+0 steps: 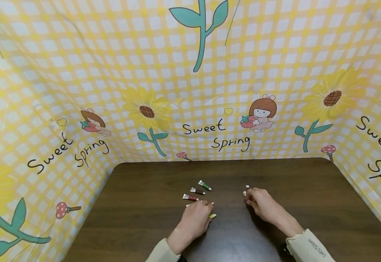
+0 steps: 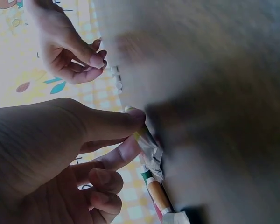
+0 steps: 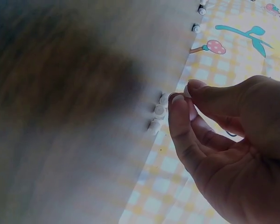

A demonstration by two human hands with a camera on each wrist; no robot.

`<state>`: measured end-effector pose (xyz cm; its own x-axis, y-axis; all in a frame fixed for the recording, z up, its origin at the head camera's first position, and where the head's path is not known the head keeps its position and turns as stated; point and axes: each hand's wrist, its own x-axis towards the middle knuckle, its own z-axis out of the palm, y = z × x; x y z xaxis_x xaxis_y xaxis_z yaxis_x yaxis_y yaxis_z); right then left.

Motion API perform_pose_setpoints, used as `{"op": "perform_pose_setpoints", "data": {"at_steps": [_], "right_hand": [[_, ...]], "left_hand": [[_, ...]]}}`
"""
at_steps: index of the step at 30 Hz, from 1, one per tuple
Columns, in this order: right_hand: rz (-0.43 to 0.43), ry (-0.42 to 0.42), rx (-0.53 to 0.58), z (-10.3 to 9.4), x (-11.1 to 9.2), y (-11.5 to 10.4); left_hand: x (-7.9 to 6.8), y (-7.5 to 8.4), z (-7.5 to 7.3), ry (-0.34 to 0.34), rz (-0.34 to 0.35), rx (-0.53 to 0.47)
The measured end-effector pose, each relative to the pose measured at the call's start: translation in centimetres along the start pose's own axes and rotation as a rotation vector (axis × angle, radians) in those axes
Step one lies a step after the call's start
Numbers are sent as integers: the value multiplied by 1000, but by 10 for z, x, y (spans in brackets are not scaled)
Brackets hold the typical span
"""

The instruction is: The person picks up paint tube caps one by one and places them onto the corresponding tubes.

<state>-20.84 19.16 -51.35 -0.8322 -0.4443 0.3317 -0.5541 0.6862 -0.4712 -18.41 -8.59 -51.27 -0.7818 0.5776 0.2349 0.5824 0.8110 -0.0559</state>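
One small yellow tube (image 2: pixel 150 153), pale and wrinkled at its tail, sat pinched in the left hand (image 1: pixel 195 218); right hand (image 1: pixel 265 205) pinched a white cap (image 3: pixel 187 92).

Head view looks forward and down over the table (image 1: pixel 226 233); close, tilted wrist views share white caps (image 3: pixel 159 110)

On the brown tabletop (image 1: pixel 144 203), small coloured tubes (image 1: pixel 198 191) are laid, with white caps (image 1: pixel 247 186) set at their three o'clock.

Makeshift tabletop booth, yellow checked cloth (image 1: pixel 190 94) around a brown table (image 1: pixel 138 211).
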Motion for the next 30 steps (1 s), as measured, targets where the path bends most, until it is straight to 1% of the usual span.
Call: {"op": "perform_pose_setpoints", "data": {"at_steps": [8, 11, 17, 21, 25, 30], "right_hand": [[14, 50, 98, 0, -5, 3], [22, 56, 124, 2, -8, 6], [45, 57, 167, 2, -12, 11], [71, 61, 199, 0, -15, 10], [98, 45, 234, -3, -18, 8], [132, 27, 281, -5, -19, 6]], "left_hand": [[0, 1, -4, 16, 2, -44], [1, 2, -6, 15, 0, -54], [2, 2, -7, 13, -11, -57], [2, 2, -8, 13, -14, -64], [3, 2, -10, 11, -15, -74], [3, 2, -13, 48, -5, -67]]}}
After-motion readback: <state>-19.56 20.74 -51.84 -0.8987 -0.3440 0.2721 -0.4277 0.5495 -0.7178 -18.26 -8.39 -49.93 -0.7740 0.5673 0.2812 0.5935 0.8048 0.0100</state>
